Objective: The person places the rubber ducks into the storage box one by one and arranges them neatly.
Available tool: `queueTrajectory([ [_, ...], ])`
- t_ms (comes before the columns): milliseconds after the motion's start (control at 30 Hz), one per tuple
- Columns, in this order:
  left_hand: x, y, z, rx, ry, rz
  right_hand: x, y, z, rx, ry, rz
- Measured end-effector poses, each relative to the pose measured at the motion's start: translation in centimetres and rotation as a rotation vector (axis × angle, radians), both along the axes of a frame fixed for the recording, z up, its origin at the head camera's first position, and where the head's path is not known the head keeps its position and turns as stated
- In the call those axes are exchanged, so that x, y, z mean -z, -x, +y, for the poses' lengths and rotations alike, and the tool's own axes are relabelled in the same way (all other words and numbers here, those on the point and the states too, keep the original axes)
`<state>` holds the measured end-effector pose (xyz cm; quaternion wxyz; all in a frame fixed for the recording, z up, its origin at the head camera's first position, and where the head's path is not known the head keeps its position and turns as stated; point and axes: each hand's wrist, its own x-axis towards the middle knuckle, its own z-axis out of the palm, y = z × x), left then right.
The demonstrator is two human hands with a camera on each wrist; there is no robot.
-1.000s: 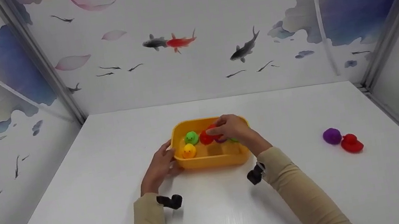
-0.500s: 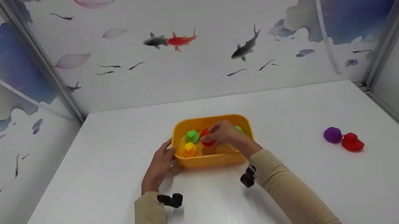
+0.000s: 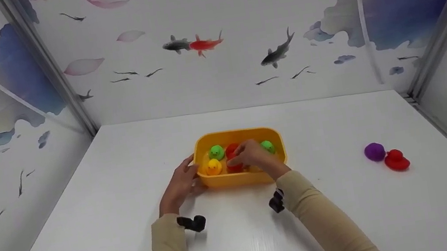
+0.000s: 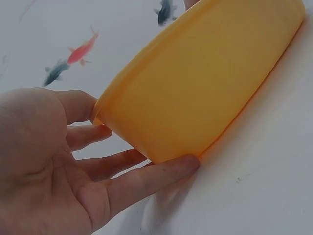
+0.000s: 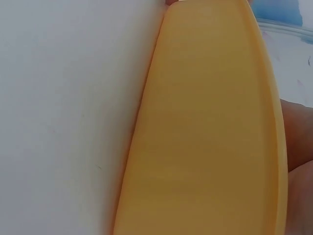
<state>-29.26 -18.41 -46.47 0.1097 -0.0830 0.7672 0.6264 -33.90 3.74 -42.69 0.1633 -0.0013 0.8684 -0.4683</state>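
In the head view my left hand (image 3: 177, 188) is against the left end of the yellow tub (image 3: 240, 179). In the left wrist view its digits, mostly straight, touch the tub's rim and lower corner (image 4: 195, 83). Inside the tub my right hand (image 3: 254, 156) pinches a red duck (image 3: 235, 166), partly covered by the fingers. Just behind that one is another red duck (image 3: 232, 148). At the left of the tub sit a green duck (image 3: 216, 152) and a yellow duck (image 3: 214, 167); a green duck (image 3: 268, 146) is at the right. The tub wall (image 5: 205, 117) hides most of my right hand in the right wrist view.
To the right on the white table (image 3: 334, 215) lie a purple toy (image 3: 374, 152) and a red duck (image 3: 397, 160), close together. Printed wall panels (image 3: 243, 82) stand behind the table and on both sides.
My right hand has moved left and toward the tub's front with a red duck. Another red duck and the right-hand green duck show more clearly. My left hand stays at the tub.
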Motion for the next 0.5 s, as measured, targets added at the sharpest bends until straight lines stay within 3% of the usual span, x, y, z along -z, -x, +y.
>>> queueTrajectory([
  [167, -0.10, -0.11, -0.10, -0.003, 0.003, -0.004, 0.05, -0.33, -0.27, -0.042, -0.032, 0.037],
  [500, -0.31, 0.07, 0.40, 0.003, -0.009, 0.004, 0.29, -0.38, -0.23, -0.040, -0.023, 0.070],
])
